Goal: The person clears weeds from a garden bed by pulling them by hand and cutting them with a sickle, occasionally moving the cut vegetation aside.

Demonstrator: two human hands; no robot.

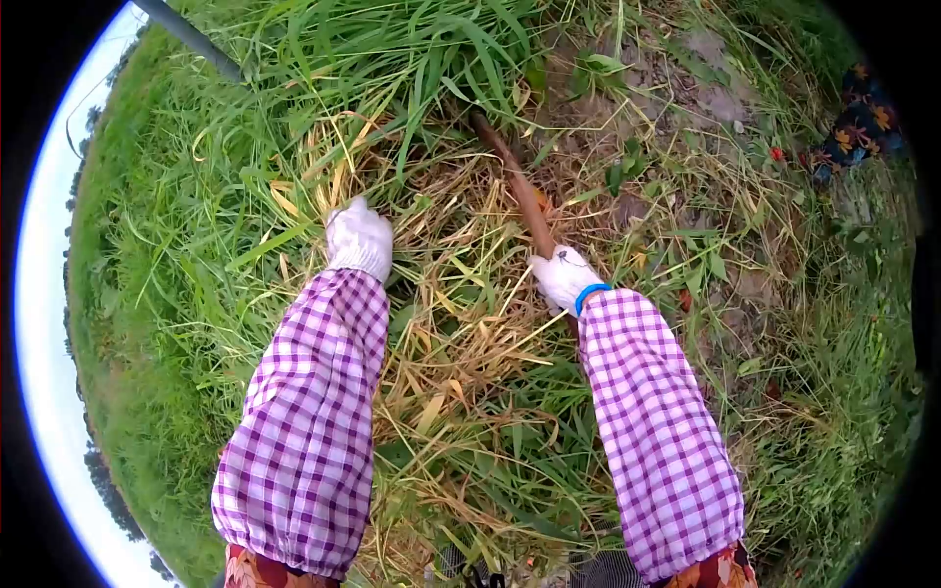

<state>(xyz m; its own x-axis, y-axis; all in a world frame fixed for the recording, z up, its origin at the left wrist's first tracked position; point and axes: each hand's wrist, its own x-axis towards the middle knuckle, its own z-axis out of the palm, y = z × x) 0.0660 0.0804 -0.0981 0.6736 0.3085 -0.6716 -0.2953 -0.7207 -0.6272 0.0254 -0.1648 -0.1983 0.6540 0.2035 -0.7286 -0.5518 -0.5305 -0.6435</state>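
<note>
My left hand, in a white knit glove, is closed among long yellowing grass blades that run up from its fingers; the fingers are partly hidden from above. In my right hand, also white-gloved with a blue band at the wrist, is a brown wooden handle. The handle slants up and left into the green grass, where its far end is hidden, so the kind of tool does not show. Dry, flattened straw lies between my two hands.
A grey pole juts in at the upper left. Bare soil shows at upper right, near a dark flowered cloth. Tall grass covers the left side. My shoes are partly visible at the bottom edge.
</note>
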